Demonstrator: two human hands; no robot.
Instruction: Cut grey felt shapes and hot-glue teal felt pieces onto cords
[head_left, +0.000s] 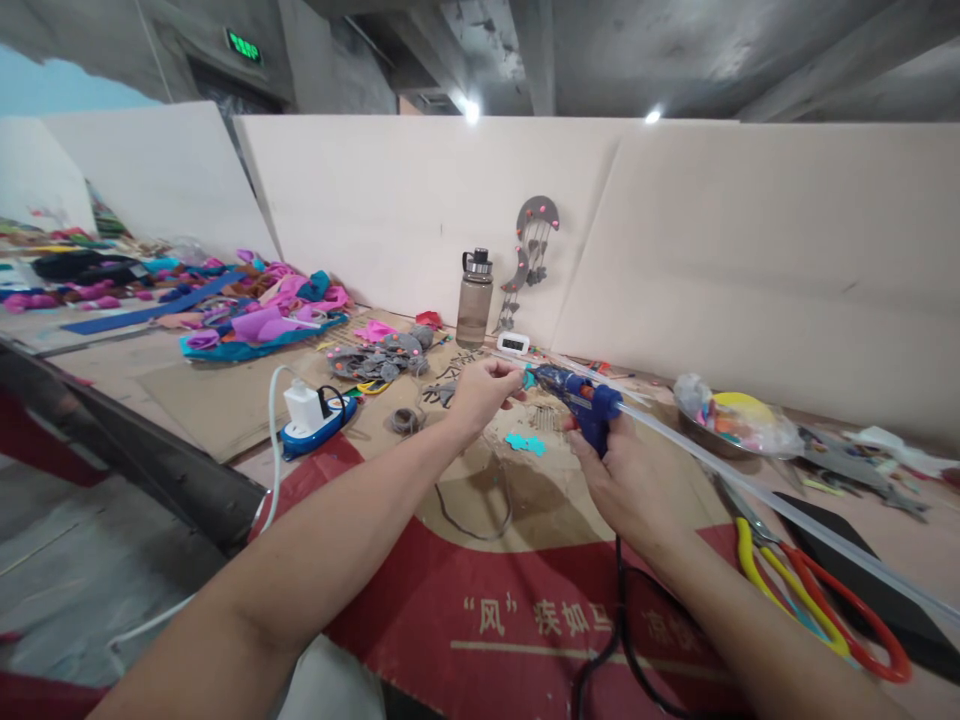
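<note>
My right hand (622,470) grips a blue hot glue gun (596,405) by its handle. A long clear glue stick (720,455) runs out of its back toward the lower right. My left hand (487,395) pinches a small teal felt piece (529,377) right at the gun's nozzle; whether the two touch I cannot tell. Below them, more teal cutouts (525,443) lie on the cardboard (480,480). A thin grey cord (480,535) loops over the cardboard under my left forearm, near a small coil of grey cord (405,421).
Grey felt pieces (386,355) are piled left of a water bottle (474,300). A blue power strip (319,428) with a white plug sits at the left edge. To the right are scissors (799,585), a black flat object (870,580) and a metal bowl (705,432).
</note>
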